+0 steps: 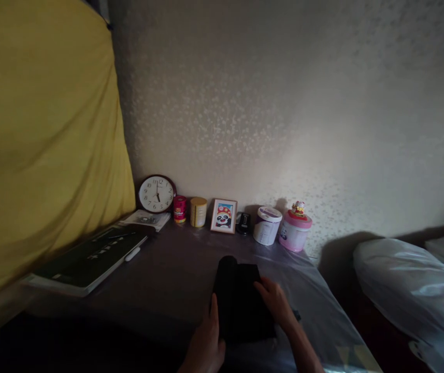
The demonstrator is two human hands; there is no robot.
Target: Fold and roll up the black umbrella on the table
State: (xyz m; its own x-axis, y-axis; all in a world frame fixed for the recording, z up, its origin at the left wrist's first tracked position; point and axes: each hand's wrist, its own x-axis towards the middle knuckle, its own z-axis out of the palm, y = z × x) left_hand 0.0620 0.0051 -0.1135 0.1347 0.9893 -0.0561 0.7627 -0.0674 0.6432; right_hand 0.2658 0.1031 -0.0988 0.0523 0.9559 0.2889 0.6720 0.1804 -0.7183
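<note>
Patterned wallpaper, pale floral flecks on grey, covers the wall [225,103] across the upper frame. Yellow fabric [43,103] hangs in soft folds at the left. The table [175,269] has a dark, glossy covering; its right edge slants from centre right to the lower right corner, and its surface stretches between the green board and the black roll. Beyond that edge, at lower right, sits a bulky bundle [408,285] in crinkled, translucent plastic.

At lower left lies the flat green board [93,256], pale-edged, with white writing. At lower centre is the black roll [241,300], matt and partly unrolled: a rounded tube on its left, a flat panel on its right. The left hand [205,344] is partly closed on its lower left side, thumb upright along the tube; the right hand [274,300] pinches the panel's right edge.

Along the wall, a round clock [156,194] leans above printed papers [147,219]. To its right, centre to centre right, stand a white-and-purple tub [267,226], a pink tub [295,233], a framed panda picture [224,216], a yellow-lidded can [198,212] and a red tin [180,210]. Smallest are a black object [244,223], too dark to identify, and a figurine [299,207] atop the pink tub.
</note>
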